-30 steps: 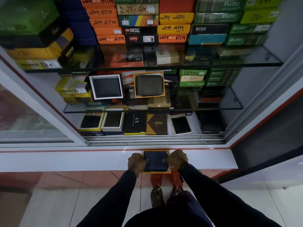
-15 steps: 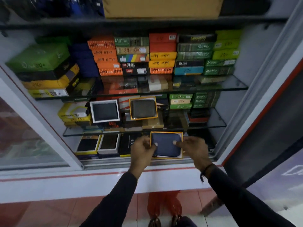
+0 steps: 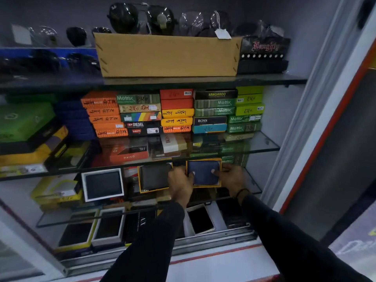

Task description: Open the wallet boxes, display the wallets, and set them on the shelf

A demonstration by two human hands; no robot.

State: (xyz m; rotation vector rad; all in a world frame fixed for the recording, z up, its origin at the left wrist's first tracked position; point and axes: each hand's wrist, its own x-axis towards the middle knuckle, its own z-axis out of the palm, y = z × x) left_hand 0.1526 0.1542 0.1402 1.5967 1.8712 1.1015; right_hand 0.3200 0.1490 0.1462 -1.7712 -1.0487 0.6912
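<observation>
Filling most of the frame is a display cabinet [image 3: 317, 110] with glass shelves, catalogued from largest item to smallest.

Cardboard box [image 3: 166, 54]: plain brown, set at upper centre on the top shelf, with bagged sunglasses [image 3: 140, 19] seen above its rim.

Stacked wallet boxes [image 3: 175, 112]: orange, green, yellow, black and blue, ranged in columns across the centre of the frame on the glass shelf [image 3: 264, 142] below; prices are handwritten on many ends, and Matrix, Boss, Diesel and Kangaroo labels are legible.

Sleeves [image 3: 150, 241]: two dark ones, extended from the bottom of the frame toward the centre-right.

White-framed box [image 3: 102, 185]: open, a dark wallet displayed inside, propped at centre-left on the lower glass shelf.

Orange-rimmed box [image 3: 153, 177]: open, holding a dark wallet, propped just left of centre.

Navy wallet box [image 3: 204, 173]: orange-rimmed, a blue wallet shown inside, held face-out at centre-right just under the shelf edge and immediately right of the orange-rimmed box. Whether its base rests on the lower shelf cannot be told.

Left hand [image 3: 180, 183]: closed on the left edge of the navy wallet box, thumb laid on its face.

Right hand [image 3: 232, 178]: closed on the right edge, thumb likewise on the face; a dark band is worn at the wrist.
</observation>
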